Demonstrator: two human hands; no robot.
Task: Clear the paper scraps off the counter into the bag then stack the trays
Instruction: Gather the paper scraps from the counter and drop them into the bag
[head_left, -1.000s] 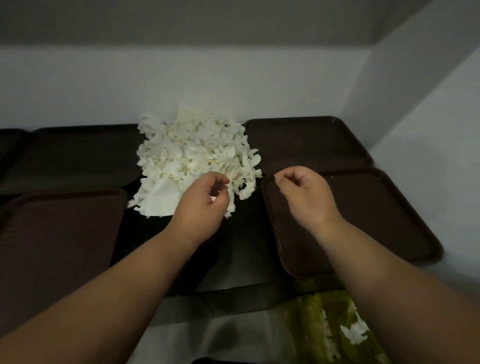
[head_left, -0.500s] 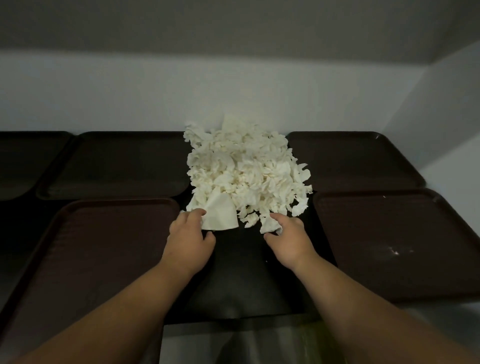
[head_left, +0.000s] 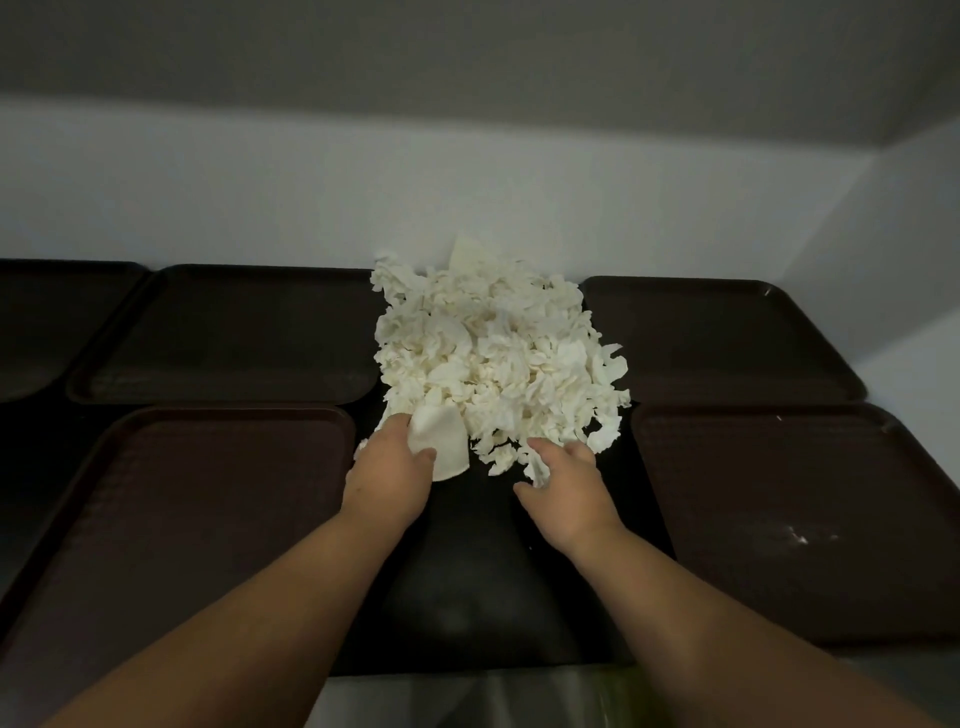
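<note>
Your left hand (head_left: 389, 467) grips a larger sheet (head_left: 441, 447) at the near-left corner of a heap of white paper scraps (head_left: 493, 358), thumb curled over the sheet's top and the fingers hidden beneath it. Your right hand (head_left: 566, 483), near it but not touching it, has its fingers and thumb curled round a few loose scraps at the heap's near-right fringe. The heap sits on the dark worktop (head_left: 483, 571) and runs back to the pale wall (head_left: 467, 171). Brown trays lie flat and unstacked on either side of it: the near-left tray (head_left: 182, 519) and far-left tray (head_left: 234, 332) on one side, the near-right tray (head_left: 831, 493) and far-right tray (head_left: 717, 338) on the other. A fifth tray (head_left: 41, 322) is cut off at the frame's left edge. A few white specks (head_left: 795, 538) dot the near-right tray. A strip of glossy greenish plastic (head_left: 623, 699) shows below the worktop's front edge; what it belongs to is unclear.
</note>
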